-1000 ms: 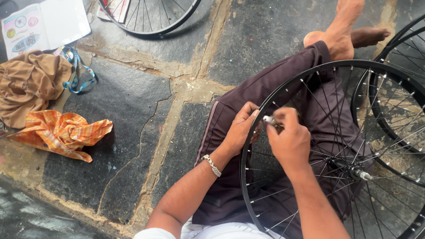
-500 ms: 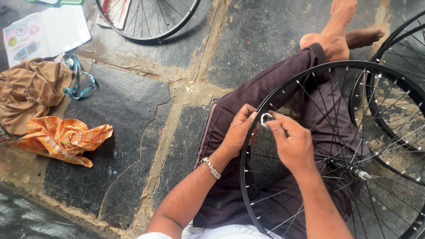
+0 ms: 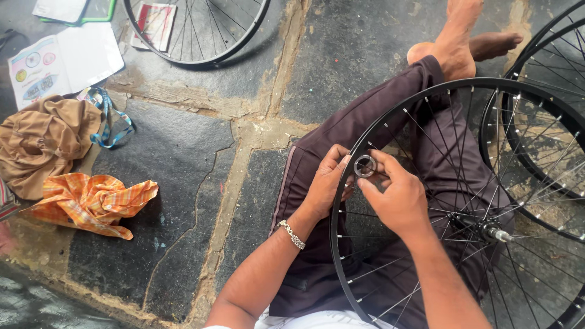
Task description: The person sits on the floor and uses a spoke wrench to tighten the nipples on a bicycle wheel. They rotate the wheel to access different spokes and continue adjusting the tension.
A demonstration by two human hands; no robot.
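The small round spoke tool [image 3: 365, 166], a second ago seen edge-on as a sliver above the right hand's [image 3: 396, 198] grip, has turned face-up, showing its open ring between both hands' fingertips at the rim [image 3: 337, 201].

This looks like an informal bicycle repair spot set on a stone-slab floor [image 3: 183, 158]. Spoked bicycle wheels [image 3: 195, 30] lie around a person seated on the ground, with work rags [image 3: 91, 204], a brown cloth [image 3: 42, 143] and an open illustrated booklet [image 3: 64, 61] scattered nearby.
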